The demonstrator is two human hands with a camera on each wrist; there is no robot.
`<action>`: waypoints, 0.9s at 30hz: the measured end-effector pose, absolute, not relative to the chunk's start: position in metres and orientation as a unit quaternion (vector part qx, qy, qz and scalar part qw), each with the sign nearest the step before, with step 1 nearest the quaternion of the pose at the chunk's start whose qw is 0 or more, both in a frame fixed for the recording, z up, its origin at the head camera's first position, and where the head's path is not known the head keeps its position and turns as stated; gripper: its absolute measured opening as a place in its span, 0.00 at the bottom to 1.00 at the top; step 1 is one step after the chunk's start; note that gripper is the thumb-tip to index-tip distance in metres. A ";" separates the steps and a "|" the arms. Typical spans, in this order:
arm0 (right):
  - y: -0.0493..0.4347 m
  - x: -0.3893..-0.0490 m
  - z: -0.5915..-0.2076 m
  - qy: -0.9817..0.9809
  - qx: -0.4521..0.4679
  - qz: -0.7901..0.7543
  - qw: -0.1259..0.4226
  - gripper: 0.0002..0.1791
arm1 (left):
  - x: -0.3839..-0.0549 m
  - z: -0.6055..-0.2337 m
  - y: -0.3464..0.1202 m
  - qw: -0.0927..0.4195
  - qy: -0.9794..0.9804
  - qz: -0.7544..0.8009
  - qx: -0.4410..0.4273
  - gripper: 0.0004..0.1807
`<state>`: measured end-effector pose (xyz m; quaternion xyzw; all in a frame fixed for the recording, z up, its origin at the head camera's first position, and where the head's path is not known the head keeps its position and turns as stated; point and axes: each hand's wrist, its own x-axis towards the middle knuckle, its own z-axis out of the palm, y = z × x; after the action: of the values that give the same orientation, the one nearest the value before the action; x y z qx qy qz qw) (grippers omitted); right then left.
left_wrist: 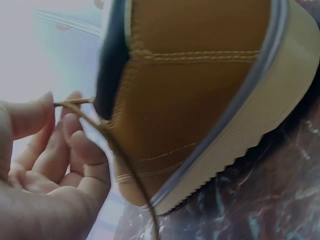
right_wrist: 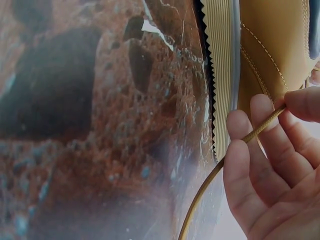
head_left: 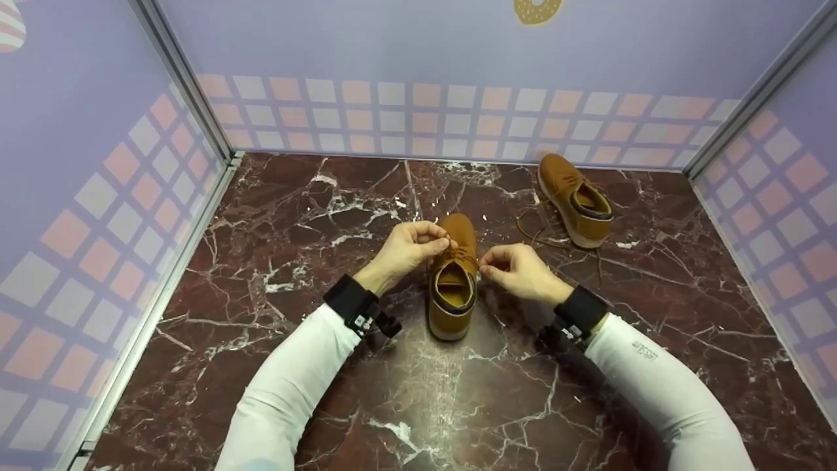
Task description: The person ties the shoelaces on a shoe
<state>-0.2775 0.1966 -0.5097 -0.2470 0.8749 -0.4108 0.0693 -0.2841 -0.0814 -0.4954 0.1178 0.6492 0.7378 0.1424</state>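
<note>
A tan lace-up shoe (head_left: 452, 325) stands upright on the marble surface, toe pointing away, between the two hands. Over its laced front, the left hand (head_left: 415, 247) pinches a shoelace between thumb and fingertips. In the left wrist view that brown shoelace (left_wrist: 131, 162) trails down past the shoe's side. Just right of the shoe, the right hand (head_left: 520, 269) pinches another lace end. The right wrist view shows this shoelace (right_wrist: 202, 187) running across the fingers and hanging down beside the ridged pale sole (right_wrist: 220, 75).
A matching tan shoe (head_left: 575, 203) stands at the back right, its loose lace (head_left: 546, 242) spread on the dark red marble surface (head_left: 274, 366). Purple panels with a checkered band (head_left: 392, 118) enclose the back and both sides. Small white specks lie near the shoe's toe.
</note>
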 end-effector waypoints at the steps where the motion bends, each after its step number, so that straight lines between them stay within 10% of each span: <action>1: 0.196 -0.278 -0.510 0.875 -0.249 -0.410 0.069 0.05 | -0.284 -0.496 -0.080 0.137 0.649 0.740 0.112 0.03; 10: 0.196 -0.277 -0.507 0.869 -0.262 -0.413 0.075 0.05 | -0.285 -0.501 -0.071 0.107 0.661 0.739 0.078 0.17; 27: 0.218 -0.281 -0.491 0.862 -0.240 -0.426 0.136 0.17 | -0.284 -0.503 -0.071 0.099 0.643 0.755 0.077 0.07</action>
<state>-0.2815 0.2184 -0.4913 -0.2403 0.8618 -0.4255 0.1359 -0.2837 -0.0712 -0.5035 0.0771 0.6433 0.7553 0.0989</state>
